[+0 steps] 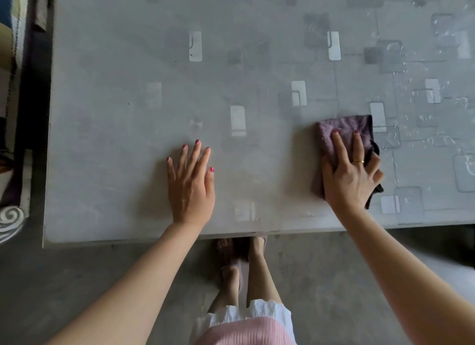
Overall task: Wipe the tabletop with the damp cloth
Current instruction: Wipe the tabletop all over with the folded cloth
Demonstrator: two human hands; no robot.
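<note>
floor (321, 267): grey concrete | rug (12, 216): patterned, left | light: soft daylight

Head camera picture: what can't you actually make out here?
- Tabletop: its far and right parts are cut off by the frame edges.
- Purple cloth: the part under the right hand is hidden, and dampness can't be judged.
- Under the left hand: the palm lies flat and covers that patch.
- Feet: partly hidden by the table's near edge.
- Things at the left edge: cropped, unidentifiable.
</note>
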